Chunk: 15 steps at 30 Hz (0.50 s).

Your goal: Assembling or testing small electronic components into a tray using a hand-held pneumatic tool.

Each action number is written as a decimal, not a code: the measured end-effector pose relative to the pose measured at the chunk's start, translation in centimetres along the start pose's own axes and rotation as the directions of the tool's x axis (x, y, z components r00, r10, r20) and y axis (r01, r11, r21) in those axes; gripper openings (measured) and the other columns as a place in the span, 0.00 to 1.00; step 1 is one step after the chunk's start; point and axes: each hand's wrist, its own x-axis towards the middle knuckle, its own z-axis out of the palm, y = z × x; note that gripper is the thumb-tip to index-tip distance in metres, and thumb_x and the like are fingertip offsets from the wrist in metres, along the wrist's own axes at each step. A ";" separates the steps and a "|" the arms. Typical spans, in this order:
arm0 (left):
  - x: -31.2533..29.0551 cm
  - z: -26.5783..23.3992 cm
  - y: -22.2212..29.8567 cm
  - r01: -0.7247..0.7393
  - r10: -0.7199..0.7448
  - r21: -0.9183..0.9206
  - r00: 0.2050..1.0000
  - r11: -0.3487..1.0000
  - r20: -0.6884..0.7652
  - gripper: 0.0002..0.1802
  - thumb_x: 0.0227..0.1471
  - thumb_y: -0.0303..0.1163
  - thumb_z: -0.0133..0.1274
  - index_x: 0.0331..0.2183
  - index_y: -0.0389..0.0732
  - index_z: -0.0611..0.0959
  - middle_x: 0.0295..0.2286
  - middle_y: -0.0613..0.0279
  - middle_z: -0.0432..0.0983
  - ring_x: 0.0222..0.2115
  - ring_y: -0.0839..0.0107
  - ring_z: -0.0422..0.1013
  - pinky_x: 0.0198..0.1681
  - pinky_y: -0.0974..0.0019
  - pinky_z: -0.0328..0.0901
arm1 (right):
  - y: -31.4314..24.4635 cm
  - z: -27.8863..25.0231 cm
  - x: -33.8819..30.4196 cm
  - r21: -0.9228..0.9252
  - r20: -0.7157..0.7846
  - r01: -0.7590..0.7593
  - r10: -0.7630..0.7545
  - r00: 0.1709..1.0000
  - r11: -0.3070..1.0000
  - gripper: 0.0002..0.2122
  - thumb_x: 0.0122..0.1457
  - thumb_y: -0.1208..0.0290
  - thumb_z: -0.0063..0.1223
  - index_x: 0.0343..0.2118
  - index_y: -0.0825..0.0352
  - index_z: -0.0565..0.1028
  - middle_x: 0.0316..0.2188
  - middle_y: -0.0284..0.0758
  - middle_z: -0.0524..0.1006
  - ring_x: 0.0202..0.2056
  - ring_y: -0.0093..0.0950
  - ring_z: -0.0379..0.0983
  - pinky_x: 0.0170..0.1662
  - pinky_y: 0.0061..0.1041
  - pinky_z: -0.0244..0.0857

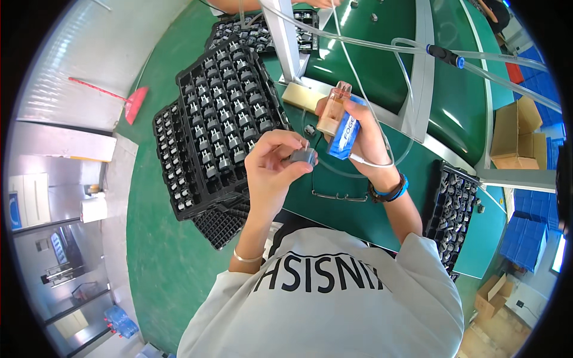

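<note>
Between the thumb and fingers of my left hand [271, 170] is a small grey plug part [302, 156] with thin metal prongs pointing up. My right hand [369, 140] is wrapped round a blue and clear-orange handheld device [345, 132], with a white cable running from its lower end. The two hands are close together over the green table [370, 221], and the plug part is a little left of the device, apart from it. Left of my left hand, a black tray [197, 143] holds rows of similar plug parts. Another loose small part [309, 129] lies on the table behind the hands.
A second black tray [444, 224] of grey parts lies to the right. A pale yellow block [303, 97] sits by the metal frame [285, 42]. Clear hoses with a black connector [443, 55] cross above. Another person's arm [239, 5] reaches in at the far side.
</note>
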 end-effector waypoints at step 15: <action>-0.9 0.2 -0.6 -0.102 0.106 0.062 0.991 0.993 -0.077 0.17 0.30 0.17 0.62 0.30 0.31 0.79 0.30 0.60 0.70 0.31 0.73 0.68 0.38 0.71 0.67 | 1.4 1.1 -1.3 -0.065 0.035 0.021 -0.019 0.999 0.998 0.21 0.53 0.53 0.40 0.37 0.70 0.68 0.30 0.33 0.70 0.30 0.20 0.68 0.34 0.18 0.62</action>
